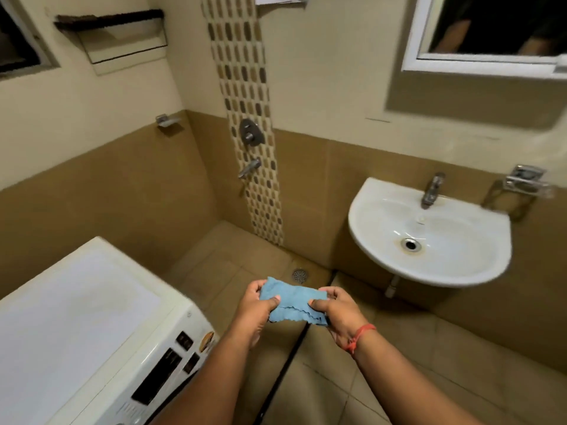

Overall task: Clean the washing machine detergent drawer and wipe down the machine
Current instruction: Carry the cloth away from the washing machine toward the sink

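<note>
White washing machine [86, 320] sits low on the left, with its dark buttons on the front edge. Just right of it, the left hand [257, 305] grips one end of a blue cloth [291, 300], thumb on top. The cloth is bunched up and held in the air over the brown floor [337, 378], between both hands. The right hand [334, 311] pinches the other end, and a red string [359, 335] goes round that wrist. Up on the right, a white sink [383, 250] with a tap [431, 190] hangs on the wall
</note>
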Motion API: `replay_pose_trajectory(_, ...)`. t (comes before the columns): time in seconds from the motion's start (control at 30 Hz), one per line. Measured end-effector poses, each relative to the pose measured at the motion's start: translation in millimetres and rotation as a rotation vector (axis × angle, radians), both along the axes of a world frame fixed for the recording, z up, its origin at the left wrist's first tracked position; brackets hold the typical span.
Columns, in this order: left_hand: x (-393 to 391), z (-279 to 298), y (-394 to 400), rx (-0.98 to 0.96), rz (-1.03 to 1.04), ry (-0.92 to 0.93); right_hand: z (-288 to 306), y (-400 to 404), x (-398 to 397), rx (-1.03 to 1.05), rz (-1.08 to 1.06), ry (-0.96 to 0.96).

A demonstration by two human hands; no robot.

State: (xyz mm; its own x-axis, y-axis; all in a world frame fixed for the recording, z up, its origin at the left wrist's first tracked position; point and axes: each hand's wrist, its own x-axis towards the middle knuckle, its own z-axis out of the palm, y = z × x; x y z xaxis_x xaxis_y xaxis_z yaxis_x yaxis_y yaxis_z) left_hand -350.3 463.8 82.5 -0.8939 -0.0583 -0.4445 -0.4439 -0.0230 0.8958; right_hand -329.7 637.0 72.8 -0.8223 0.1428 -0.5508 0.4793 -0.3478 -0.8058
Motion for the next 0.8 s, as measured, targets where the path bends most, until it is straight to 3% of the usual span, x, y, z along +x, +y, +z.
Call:
replay_pose_trajectory(0.53, -111.0, 0.9, 218.3, 0.075, -0.404, 0.047, 12.2, 195.3, -49.2, 0.422, -0.336, -0.03)
replay_pose_trajectory(0.8, -160.3, 22.3, 305.9, 0.104, -0.612, 0.066, 29.9, 268.5, -66.0, 0.506, -0.561, -0.003)
